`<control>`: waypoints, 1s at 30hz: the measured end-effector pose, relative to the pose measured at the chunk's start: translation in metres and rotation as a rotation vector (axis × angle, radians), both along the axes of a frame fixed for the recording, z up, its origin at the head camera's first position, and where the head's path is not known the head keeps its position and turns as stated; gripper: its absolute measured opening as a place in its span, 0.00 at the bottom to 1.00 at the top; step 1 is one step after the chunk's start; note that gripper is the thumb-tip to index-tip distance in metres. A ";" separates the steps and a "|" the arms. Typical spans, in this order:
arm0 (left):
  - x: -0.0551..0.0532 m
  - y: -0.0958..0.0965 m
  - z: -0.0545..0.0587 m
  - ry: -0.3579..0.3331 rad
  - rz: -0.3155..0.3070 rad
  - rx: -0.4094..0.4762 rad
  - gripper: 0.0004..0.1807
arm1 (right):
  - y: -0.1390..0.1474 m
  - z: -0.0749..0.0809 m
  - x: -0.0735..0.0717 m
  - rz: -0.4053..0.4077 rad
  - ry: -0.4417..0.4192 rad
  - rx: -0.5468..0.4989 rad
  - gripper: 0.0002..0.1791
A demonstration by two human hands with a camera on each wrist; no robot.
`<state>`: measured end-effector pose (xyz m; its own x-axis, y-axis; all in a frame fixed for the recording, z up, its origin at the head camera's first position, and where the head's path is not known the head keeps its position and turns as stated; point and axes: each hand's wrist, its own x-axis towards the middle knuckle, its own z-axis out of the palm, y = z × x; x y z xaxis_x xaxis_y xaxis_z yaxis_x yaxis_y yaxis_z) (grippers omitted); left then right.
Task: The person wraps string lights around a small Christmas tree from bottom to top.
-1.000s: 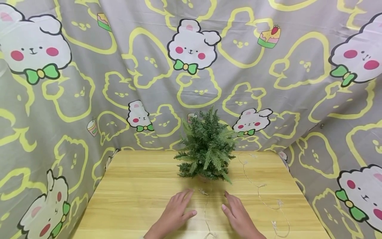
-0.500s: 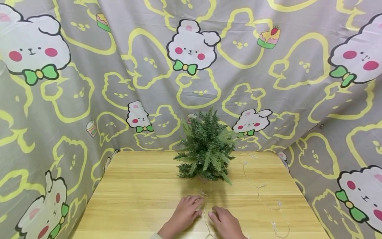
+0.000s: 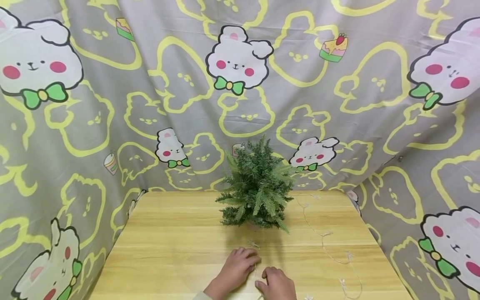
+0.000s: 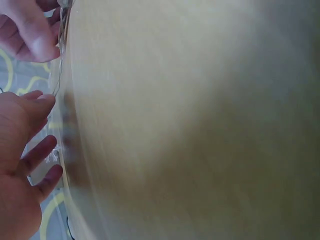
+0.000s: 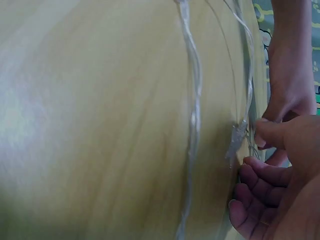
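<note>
Between both hands runs the thin wire of a string of fairy lights (image 3: 256,271). My left hand (image 3: 237,268) pinches it between thumb and forefinger, the other fingers spread, as the left wrist view shows (image 4: 20,150). Closer to the table's front, my right hand (image 3: 278,284) holds the same string with thumb and bent forefinger; its remaining fingers curl inward in the right wrist view (image 5: 270,195). A clear bulb piece (image 5: 236,142) hangs beside those fingertips. One small clear star-shaped bulb (image 3: 253,243) lies beyond the left fingertips, before the small artificial Christmas tree (image 3: 258,187).
More of the light string (image 3: 325,248) winds along the right side of the wooden table (image 3: 165,241). In the right wrist view, a clear cable (image 5: 194,115) crosses the tabletop. A grey rabbit-print curtain (image 3: 202,104) surrounds the table's back and sides.
Both hands have come together from either side of the tree's front onto the wire and drawn nearer to me. Their fingers, open earlier, now pinch the string. The head view has shifted slightly.
</note>
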<state>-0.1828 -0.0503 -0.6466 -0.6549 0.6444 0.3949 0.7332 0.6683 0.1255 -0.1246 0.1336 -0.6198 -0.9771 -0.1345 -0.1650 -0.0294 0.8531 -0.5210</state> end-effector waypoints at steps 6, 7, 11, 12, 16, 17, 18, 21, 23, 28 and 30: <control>-0.001 0.002 -0.002 0.003 -0.033 0.004 0.13 | -0.005 -0.009 0.006 0.016 0.121 0.006 0.10; 0.000 0.002 -0.002 0.006 -0.039 0.006 0.12 | -0.006 -0.011 0.006 0.015 0.149 0.009 0.11; 0.001 0.003 -0.003 0.011 -0.059 0.021 0.09 | -0.006 -0.012 0.007 0.012 0.203 0.021 0.12; 0.001 0.003 -0.003 0.011 -0.064 0.024 0.08 | -0.006 -0.012 0.008 0.010 0.210 0.027 0.12; 0.002 0.003 -0.002 -0.002 -0.086 0.035 0.06 | -0.002 -0.008 0.010 -0.004 0.230 0.024 0.13; 0.002 0.003 -0.002 -0.007 -0.088 0.030 0.05 | -0.001 -0.007 0.010 -0.007 0.235 0.011 0.14; 0.002 0.002 -0.002 -0.013 -0.090 0.026 0.04 | 0.000 -0.004 0.011 -0.010 0.237 -0.006 0.14; 0.004 0.002 -0.001 -0.029 -0.084 0.012 0.03 | 0.005 0.003 0.013 -0.019 0.222 -0.069 0.13; 0.005 0.002 0.002 -0.036 -0.075 0.011 0.04 | 0.009 0.008 0.012 -0.026 0.192 -0.116 0.10; 0.007 0.000 0.013 -0.049 -0.050 0.055 0.04 | 0.017 0.021 0.008 -0.017 0.084 -0.305 0.09; 0.007 -0.001 0.020 -0.055 -0.046 0.082 0.03 | 0.021 0.025 0.007 0.005 0.012 -0.437 0.14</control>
